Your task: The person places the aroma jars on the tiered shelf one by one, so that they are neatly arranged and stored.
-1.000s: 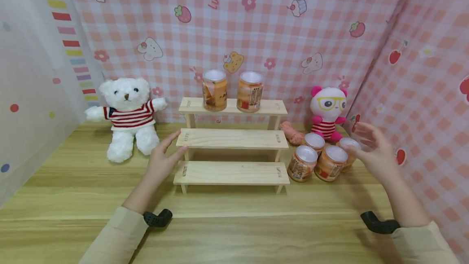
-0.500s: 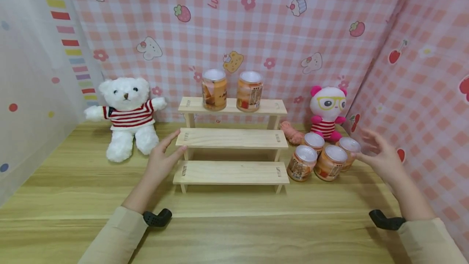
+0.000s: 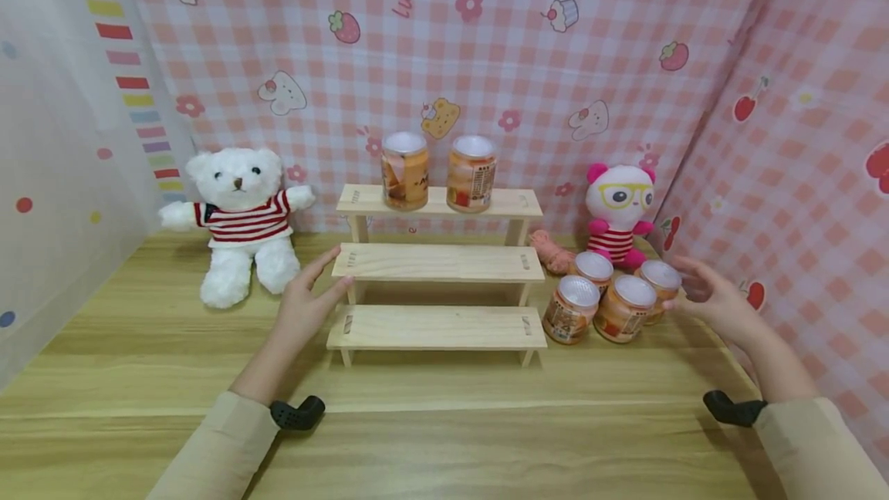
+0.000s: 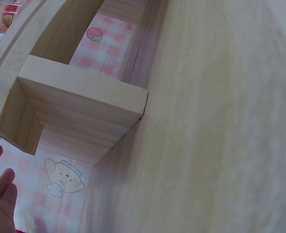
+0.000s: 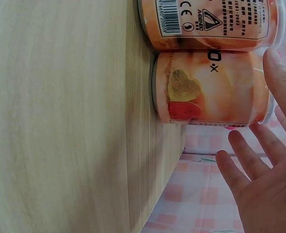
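Note:
My left hand (image 3: 305, 305) rests at the left end of the middle step of a three-tier wooden shelf (image 3: 439, 261), thumb and fingers spread along its edge. In the left wrist view, its fingertips lie beside the shelf's end. To the right of the shelf, several orange printed cans with pale lids stand grouped on the table. My right hand (image 3: 722, 311) is beside the rightmost can (image 3: 660, 288), fingers extended and parted. The right wrist view shows thumb and fingertips right at the lid end of that can (image 5: 215, 90). Two matching cans, left (image 3: 406, 172) and right (image 3: 471, 176), stand on the top step.
A white teddy bear (image 3: 243, 214) in a striped shirt sits left of the shelf. A pink panda doll (image 3: 618, 211) is behind the grouped cans, with a coil of pink yarn (image 3: 553, 253) near it. Checked cloth walls (image 3: 444, 60) enclose the wooden table (image 3: 430, 438).
My right hand first drew back to the right from over the rightmost can, then came slightly left and lower beside it. The left hand stays at the shelf.

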A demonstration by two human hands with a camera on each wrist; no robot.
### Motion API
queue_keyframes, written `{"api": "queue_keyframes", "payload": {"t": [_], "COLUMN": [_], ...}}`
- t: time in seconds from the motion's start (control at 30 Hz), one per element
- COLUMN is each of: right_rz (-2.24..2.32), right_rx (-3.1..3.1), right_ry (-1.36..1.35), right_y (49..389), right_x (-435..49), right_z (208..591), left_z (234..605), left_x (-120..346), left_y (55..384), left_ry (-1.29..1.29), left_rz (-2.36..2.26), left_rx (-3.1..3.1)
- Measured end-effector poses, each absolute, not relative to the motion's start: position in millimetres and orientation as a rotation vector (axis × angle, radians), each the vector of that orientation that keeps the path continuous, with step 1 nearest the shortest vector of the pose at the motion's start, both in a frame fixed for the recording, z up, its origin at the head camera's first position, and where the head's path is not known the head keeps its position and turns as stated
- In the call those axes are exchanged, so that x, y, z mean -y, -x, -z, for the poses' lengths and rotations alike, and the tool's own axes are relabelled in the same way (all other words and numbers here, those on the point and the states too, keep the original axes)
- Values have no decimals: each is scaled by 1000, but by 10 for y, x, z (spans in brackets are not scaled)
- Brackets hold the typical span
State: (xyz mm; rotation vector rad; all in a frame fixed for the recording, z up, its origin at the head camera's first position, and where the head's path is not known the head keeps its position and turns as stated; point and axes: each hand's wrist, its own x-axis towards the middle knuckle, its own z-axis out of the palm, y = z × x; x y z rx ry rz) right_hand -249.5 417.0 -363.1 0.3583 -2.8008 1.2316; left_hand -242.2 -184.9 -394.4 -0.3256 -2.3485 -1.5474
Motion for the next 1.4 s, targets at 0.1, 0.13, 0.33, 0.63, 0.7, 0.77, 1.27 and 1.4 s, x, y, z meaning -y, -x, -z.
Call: {"api": "queue_keyframes", "payload": {"t": [0.1, 0.13, 0.33, 0.63, 0.7, 0.77, 1.27, 1.4], "right_rz": [-1224, -1218, -1215, -1306, -1295, -1280, -1165, -1195], "right_rx": [2830, 2840, 2858, 2802, 2821, 2836, 2771, 2749], "right_ry": [-355, -355, -368, -427, -403, -378, -302, -303], "right_y": [2526, 2537, 2591, 2666, 2676, 2684, 2630, 2600], "right_x": [-4185, -4189, -4200, -4188, -4187, -4183, -4189, -4211], "right_z": [3644, 3650, 3686, 3757, 3758, 3758, 3814, 3835], "left_z": [3828, 3796, 3729, 3717, 3713, 3719, 4068, 4061], "left_x": [1805, 1792, 1770, 1763, 1760, 1761, 1902, 1905], "left_y": [2332, 2305, 2249, 2229, 2227, 2235, 2514, 2507], "left_ry": [331, 330, 315, 306, 304, 306, 339, 329], "left_rz": [1550, 1548, 1548, 1544, 1539, 1537, 1546, 1538], "left_rx": [2355, 2359, 2378, 2380, 2383, 2383, 2341, 2351]}}
